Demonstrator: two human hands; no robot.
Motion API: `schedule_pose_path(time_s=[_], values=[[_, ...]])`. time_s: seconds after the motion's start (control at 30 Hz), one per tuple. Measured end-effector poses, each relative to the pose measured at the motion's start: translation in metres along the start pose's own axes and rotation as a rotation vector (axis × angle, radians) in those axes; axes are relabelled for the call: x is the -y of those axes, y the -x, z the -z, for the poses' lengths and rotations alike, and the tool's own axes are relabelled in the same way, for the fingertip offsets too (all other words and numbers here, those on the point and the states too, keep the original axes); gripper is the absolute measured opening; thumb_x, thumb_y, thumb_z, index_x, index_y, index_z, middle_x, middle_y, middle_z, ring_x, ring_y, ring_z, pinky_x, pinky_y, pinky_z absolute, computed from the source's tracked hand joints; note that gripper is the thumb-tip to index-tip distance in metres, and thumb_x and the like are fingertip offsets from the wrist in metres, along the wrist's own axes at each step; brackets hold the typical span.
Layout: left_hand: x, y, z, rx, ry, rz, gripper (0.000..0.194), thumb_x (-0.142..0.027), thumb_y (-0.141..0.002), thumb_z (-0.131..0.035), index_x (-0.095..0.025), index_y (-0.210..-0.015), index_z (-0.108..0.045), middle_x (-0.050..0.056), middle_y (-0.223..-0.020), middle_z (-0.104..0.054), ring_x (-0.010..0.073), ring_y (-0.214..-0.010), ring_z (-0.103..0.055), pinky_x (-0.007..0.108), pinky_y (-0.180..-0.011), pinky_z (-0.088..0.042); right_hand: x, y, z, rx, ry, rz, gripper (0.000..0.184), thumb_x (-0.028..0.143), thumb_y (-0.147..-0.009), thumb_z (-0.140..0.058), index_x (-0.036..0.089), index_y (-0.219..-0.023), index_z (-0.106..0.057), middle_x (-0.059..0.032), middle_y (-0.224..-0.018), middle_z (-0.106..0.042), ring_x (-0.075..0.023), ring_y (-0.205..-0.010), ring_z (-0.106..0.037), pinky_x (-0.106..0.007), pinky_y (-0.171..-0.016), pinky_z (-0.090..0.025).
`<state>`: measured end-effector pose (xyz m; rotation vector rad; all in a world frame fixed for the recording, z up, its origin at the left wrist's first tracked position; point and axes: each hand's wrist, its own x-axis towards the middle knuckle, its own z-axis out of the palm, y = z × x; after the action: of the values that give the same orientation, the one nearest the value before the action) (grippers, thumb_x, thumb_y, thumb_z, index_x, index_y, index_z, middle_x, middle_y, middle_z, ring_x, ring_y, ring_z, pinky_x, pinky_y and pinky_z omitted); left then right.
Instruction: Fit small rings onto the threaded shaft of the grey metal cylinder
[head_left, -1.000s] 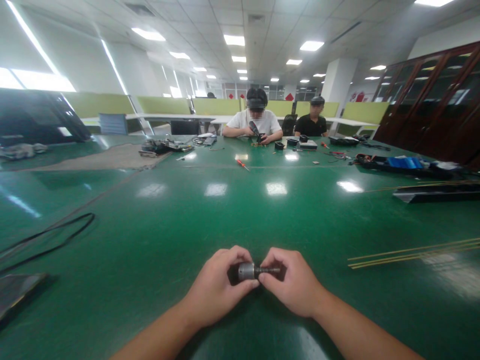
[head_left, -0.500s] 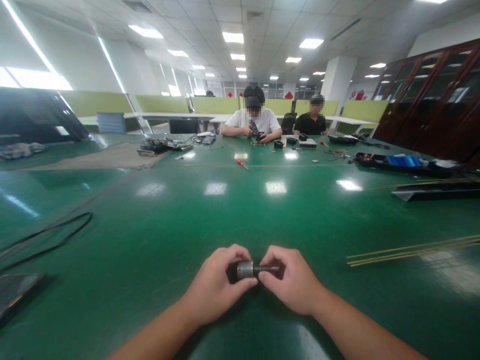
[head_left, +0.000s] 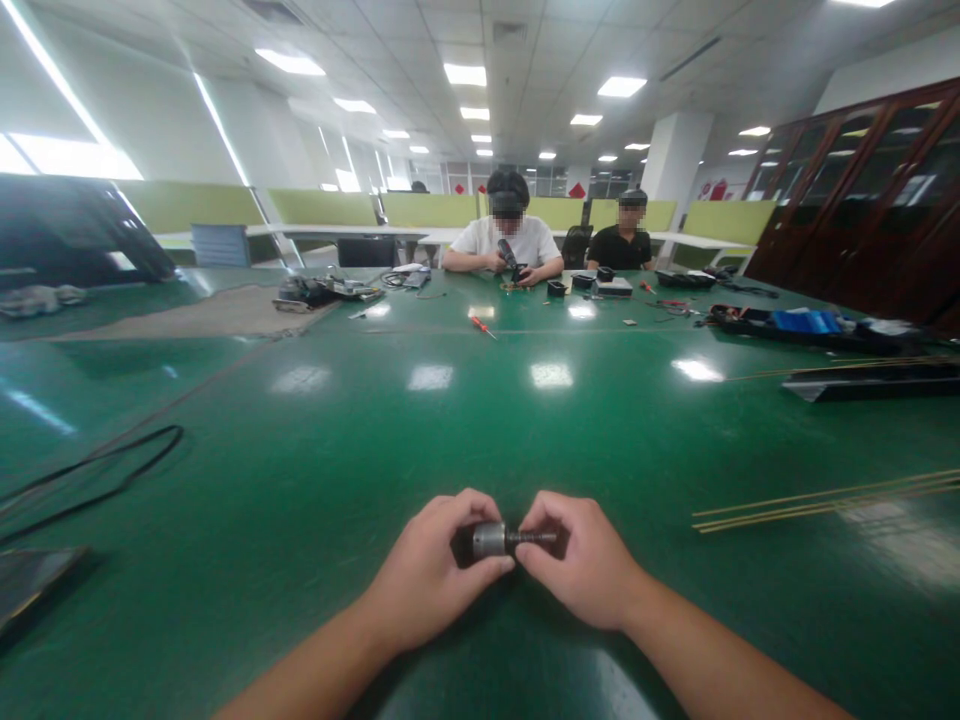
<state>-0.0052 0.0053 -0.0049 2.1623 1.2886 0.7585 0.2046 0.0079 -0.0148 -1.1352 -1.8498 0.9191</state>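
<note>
Close in front of me, a short silver metal cylinder (head_left: 489, 540) lies sideways with a thin dark ridged shaft (head_left: 534, 537) pointing right from it. My left hand (head_left: 429, 565) curls round the cylinder, thumb in front and fingers behind; its left end is shadowed within the grip. The fingers of my right hand (head_left: 589, 560) close on the shaft, thumb nearest me. Whether shaft and cylinder are one piece I cannot tell. Both hands are low over the green tabletop (head_left: 360, 430).
Thin yellowish rods (head_left: 810, 505) and a dark metal channel (head_left: 870, 380) lie at the right. A black cable (head_left: 142, 470) loops at the left. Farther off is an orange screwdriver (head_left: 481, 326). Across the table sits a person in white (head_left: 465, 243), another in black (head_left: 619, 245) beside.
</note>
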Motion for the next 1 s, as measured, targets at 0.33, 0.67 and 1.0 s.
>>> schedule_pose_path(time_s=[0.33, 0.67, 1.0], values=[[-0.0002, -0.0016, 0.0, 0.002, 0.001, 0.001, 0.024, -0.026, -0.082, -0.074, -0.026, -0.101, -0.059, -0.003, -0.094, -0.065, 0.0194, -0.089, -0.062, 0.031, -0.079, -0.044, -0.0009, 0.0001, -0.0005, 0.008, -0.011, -0.006, 0.008, 0.013, -0.073, -0.065, 0.019, -0.072, -0.06, 0.0031, -0.064, -0.059, -0.0123, -0.058, -0.053, -0.022, -0.055, -0.036], [0.0011, 0.0007, -0.0005, -0.003, 0.006, -0.001, 0.024, -0.027, -0.081, -0.074, -0.026, -0.1, -0.059, -0.002, -0.094, -0.066, 0.0199, -0.089, -0.062, 0.031, -0.079, -0.044, -0.0021, -0.0003, -0.0001, 0.013, -0.014, -0.019, 0.007, 0.013, -0.074, -0.065, 0.019, -0.073, -0.061, 0.0025, -0.065, -0.061, -0.0127, -0.059, -0.054, -0.022, -0.055, -0.037], [0.0023, -0.0003, -0.0001, 0.008, 0.014, -0.01, 0.023, -0.027, -0.083, -0.073, -0.026, -0.101, -0.059, -0.002, -0.094, -0.066, 0.0197, -0.089, -0.061, 0.031, -0.079, -0.043, -0.0016, 0.0013, -0.0005, 0.01, -0.011, -0.008, 0.006, 0.014, -0.074, -0.065, 0.019, -0.074, -0.06, 0.0028, -0.065, -0.06, -0.0126, -0.059, -0.053, -0.022, -0.056, -0.037]])
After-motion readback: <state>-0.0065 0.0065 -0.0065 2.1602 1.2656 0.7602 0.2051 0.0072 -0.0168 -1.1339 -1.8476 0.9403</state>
